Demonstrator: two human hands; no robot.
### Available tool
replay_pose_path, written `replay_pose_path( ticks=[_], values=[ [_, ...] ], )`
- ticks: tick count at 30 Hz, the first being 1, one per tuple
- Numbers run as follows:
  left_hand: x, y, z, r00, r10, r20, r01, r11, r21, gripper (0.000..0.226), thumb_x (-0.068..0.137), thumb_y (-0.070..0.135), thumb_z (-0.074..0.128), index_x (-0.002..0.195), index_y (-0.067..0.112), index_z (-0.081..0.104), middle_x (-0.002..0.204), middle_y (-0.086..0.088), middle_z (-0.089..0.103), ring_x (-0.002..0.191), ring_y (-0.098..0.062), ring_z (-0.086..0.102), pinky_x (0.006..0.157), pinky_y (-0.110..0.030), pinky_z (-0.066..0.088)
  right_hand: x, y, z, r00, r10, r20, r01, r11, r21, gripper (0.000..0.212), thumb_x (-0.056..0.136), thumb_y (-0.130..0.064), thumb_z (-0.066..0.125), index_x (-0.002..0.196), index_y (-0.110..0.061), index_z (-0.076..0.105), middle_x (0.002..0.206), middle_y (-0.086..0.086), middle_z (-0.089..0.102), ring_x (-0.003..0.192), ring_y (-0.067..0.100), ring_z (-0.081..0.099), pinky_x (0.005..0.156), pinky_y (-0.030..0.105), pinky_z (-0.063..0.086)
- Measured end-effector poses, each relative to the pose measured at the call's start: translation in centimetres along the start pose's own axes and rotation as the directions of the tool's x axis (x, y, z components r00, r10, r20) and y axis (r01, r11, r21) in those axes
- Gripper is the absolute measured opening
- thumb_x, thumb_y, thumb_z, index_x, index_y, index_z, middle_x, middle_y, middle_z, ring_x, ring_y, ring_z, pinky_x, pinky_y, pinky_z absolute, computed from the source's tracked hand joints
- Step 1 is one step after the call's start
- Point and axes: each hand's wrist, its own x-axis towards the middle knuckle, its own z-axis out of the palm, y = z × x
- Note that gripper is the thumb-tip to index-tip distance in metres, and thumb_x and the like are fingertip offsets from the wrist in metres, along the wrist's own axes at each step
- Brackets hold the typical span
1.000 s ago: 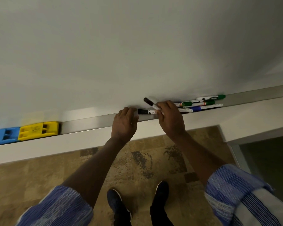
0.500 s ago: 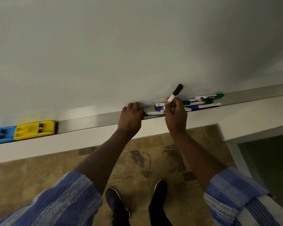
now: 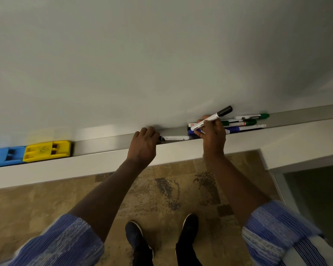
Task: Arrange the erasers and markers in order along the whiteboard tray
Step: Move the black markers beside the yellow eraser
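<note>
Your right hand [image 3: 213, 137] pinches a white-barrelled marker with a black cap [image 3: 211, 118], lifted clear of the tray and tilted, cap up and to the right. Your left hand [image 3: 143, 144] is curled over the front edge of the long metal whiteboard tray [image 3: 108, 142], fingertips touching the end of a second white marker [image 3: 175, 138] that lies flat with its long axis along the tray. Just beyond the right hand, a cluster of green and blue markers [image 3: 245, 122] lies roughly parallel to the tray. The yellow plastic eraser [image 3: 47, 151] and blue plastic eraser [image 3: 5, 156] sit end to end, well apart to the left, so your left hand is nearer them.
</note>
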Motion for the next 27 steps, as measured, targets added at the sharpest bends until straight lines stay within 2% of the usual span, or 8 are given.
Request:
replay_pose_path(
  ticks=[2, 5, 7, 10, 14, 17, 21, 27],
  values=[
    [-0.6, -0.8, -0.3, 1.0, -0.003, -0.003, 0.003, 1.0, 0.001, 0.008, 0.086, 0.008, 0.068, 0.092, 0.013, 0.066, 0.093, -0.006, 0.061, 0.079, -0.03, 0.055, 0.064, -0.038, 0.043, 0.0, 0.1, 0.1, 0.999, 0.042, -0.017, -0.042, 0.999, 0.016, 0.018, 0.097, -0.019, 0.055, 0.111, -0.01, 0.062, 0.114, 0.017, 0.069, 0.107, 0.031, 0.068, 0.079, 0.038, 0.06],
    [-1.8, -2.3, -1.0, 1.0, -0.017, -0.014, 0.017, 1.0, 0.01, 0.008, 0.087, 0.008, 0.068, 0.094, 0.012, 0.067, 0.094, -0.007, 0.061, 0.078, -0.03, 0.055, 0.064, -0.038, 0.043, -0.5, 0.2, 0.1, 0.983, -0.176, 0.054, 0.184, 0.91, -0.372, 0.022, 0.098, -0.027, 0.058, 0.116, -0.016, 0.065, 0.107, 0.002, 0.071, 0.095, 0.01, 0.068, 0.081, 0.031, 0.059],
    [-2.7, -3.6, -1.4, 0.999, -0.034, -0.031, 0.035, 0.999, 0.016, 0.009, 0.087, 0.006, 0.067, 0.095, 0.011, 0.067, 0.093, -0.008, 0.061, 0.077, -0.031, 0.055, 0.063, -0.038, 0.042, -1.2, 0.2, 0.2, 0.908, -0.358, 0.216, 0.417, 0.746, -0.519, 0.022, 0.098, -0.025, 0.061, 0.115, -0.013, 0.065, 0.1, -0.003, 0.069, 0.085, 0.001, 0.063, 0.076, 0.018, 0.054],
    [-4.1, -5.5, -1.8, 0.998, -0.048, -0.048, 0.049, 0.998, 0.028, 0.011, 0.088, 0.004, 0.062, 0.096, 0.01, 0.067, 0.093, -0.008, 0.061, 0.076, -0.031, 0.054, 0.063, -0.038, 0.042, -1.7, 0.6, 0.4, 0.725, -0.482, 0.492, 0.687, 0.461, -0.561, 0.026, 0.098, -0.023, 0.059, 0.119, -0.009, 0.064, 0.102, 0.005, 0.064, 0.088, 0.015, 0.059, 0.073, 0.024, 0.053],
    [-5.7, -7.6, -2.4, 0.994, -0.094, -0.052, 0.096, 0.994, 0.043, 0.015, 0.09, 0.011, 0.053, 0.098, 0.011, 0.066, 0.094, -0.008, 0.061, 0.076, -0.031, 0.054, 0.063, -0.039, 0.044, -1.6, 1.3, 1.2, 0.606, -0.463, 0.646, 0.757, 0.087, -0.648, 0.028, 0.093, -0.018, 0.061, 0.119, -0.013, 0.07, 0.103, 0.008, 0.062, 0.095, 0.025, 0.056, 0.08, 0.035, 0.047],
    [-6.7, -8.7, -2.8, 0.991, -0.126, -0.043, 0.129, 0.99, 0.051, 0.017, 0.094, 0.017, 0.05, 0.098, 0.012, 0.066, 0.094, -0.007, 0.06, 0.076, -0.031, 0.053, 0.062, -0.04, 0.044, -1.6, 1.9, 1.7, 0.626, -0.418, 0.659, 0.694, -0.088, -0.715, 0.028, 0.086, -0.012, 0.07, 0.114, -0.016, 0.072, 0.103, 0.008, 0.063, 0.095, 0.029, 0.056, 0.078, 0.038, 0.043],
    [-7.5, -9.7, -3.1, 0.985, -0.165, -0.043, 0.167, 0.985, 0.051, 0.013, 0.096, 0.014, 0.053, 0.1, 0.011, 0.066, 0.095, -0.008, 0.061, 0.078, -0.03, 0.053, 0.063, -0.041, 0.044, -1.3, 2.1, 2.1, 0.686, -0.352, 0.637, 0.627, -0.157, -0.763, 0.032, 0.083, -0.009, 0.071, 0.113, -0.017, 0.071, 0.106, 0.008, 0.063, 0.098, 0.032, 0.054, 0.081, 0.041, 0.041],
    [-8.2, -10.5, -3.3, 0.98, -0.188, -0.059, 0.19, 0.981, 0.036, 0.009, 0.095, 0.011, 0.059, 0.102, 0.011, 0.065, 0.095, -0.009, 0.061, 0.077, -0.03, 0.053, 0.063, -0.041, 0.045, -3.3, 1.7, 3.7, 0.703, -0.379, 0.602, 0.617, -0.097, -0.781, 0.036, 0.085, -0.022, 0.066, 0.12, -0.015, 0.066, 0.116, 0.01, 0.06, 0.107, 0.032, 0.052, 0.088, 0.042, 0.039]
  ],
)
